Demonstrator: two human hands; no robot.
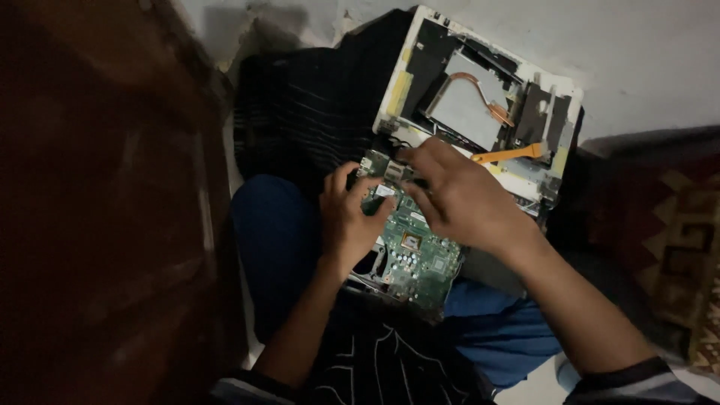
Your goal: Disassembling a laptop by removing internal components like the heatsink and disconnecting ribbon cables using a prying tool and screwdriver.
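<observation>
Green circuit board rests on the lap, already lifted clear of the opened white laptop shell just beyond it; left hand grips the board's near-left edge; right hand, fingers spread, presses its far end; copper heat pipe and orange ribbon cable remain in the shell

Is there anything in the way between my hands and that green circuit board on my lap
Nothing visible. The left hand and the right hand both rest directly on the green circuit board; the opened white casing lies beyond it, not between.
</observation>
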